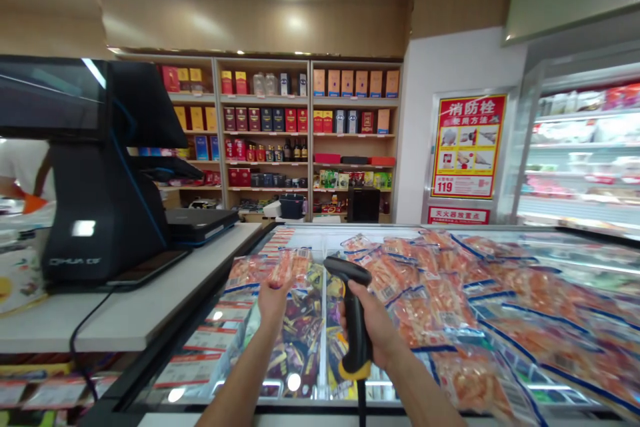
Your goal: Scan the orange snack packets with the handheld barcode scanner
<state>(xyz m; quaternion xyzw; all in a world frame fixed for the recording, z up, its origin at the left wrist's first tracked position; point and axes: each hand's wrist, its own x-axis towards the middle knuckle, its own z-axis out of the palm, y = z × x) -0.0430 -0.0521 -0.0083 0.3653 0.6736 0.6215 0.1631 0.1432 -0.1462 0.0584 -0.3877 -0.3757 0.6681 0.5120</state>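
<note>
Scanner point(356, 328) upright in right hand point(376, 323), fingers wrapped round its grip, over the freezer point(145, 370) by its divider point(324, 337). Left hand point(273, 300) to its left, thumb and fingers pinching the near edge of a pack point(296, 263); more packs point(435, 297) heaped right. Till point(97, 213) on left counter point(145, 317), stocked shelves point(355, 137) far side.

There's a decent gap between the left hand point(274, 295) and the scanner point(356, 320) in the right hand point(376, 323), running toward the freezer's point(300, 409) far edge. Right side's rough tbh: bagged food packs point(435, 287) heaped from near edge to far. Past the left edge, a chunky checkout terminal point(100, 193) blocks the tabletop point(165, 303). Scanner cord point(361, 400) dangles by the near edge too.
</note>
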